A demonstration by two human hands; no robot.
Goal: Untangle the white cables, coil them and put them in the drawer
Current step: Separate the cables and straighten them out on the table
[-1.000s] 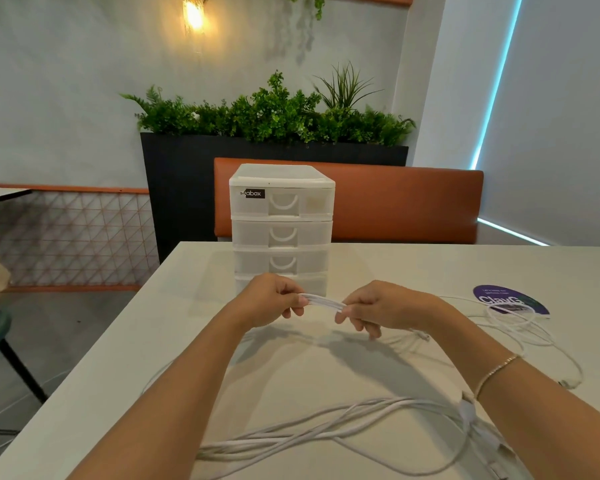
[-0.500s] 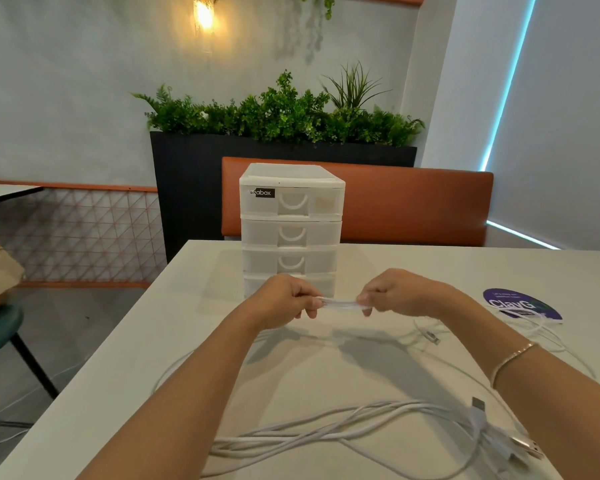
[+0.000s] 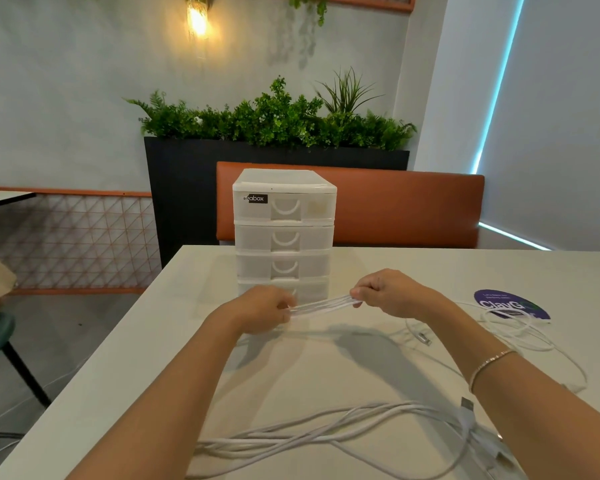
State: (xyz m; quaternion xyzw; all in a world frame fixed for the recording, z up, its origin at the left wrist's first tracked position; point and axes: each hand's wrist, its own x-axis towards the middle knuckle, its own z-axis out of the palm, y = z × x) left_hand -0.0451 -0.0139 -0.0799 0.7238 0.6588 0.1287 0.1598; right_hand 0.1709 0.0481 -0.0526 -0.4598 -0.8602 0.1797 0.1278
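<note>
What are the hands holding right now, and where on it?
Both hold one folded bundle of white cable, one at each end: left hand grips the left end, right hand the right. It spans the gap above the table.

White cables [image 3: 326,434] on a cream counter [image 3: 125,368]; translucent white drawer unit [image 3: 284,233] with black label [image 3: 255,198]; purple round sticker [image 3: 510,304]; orange bench back [image 3: 402,206]; green plants [image 3: 274,119] in black planter [image 3: 181,181].

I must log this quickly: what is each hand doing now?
Left hand: grips one end of the folded cable.
Right hand: grips the other end of it.
</note>
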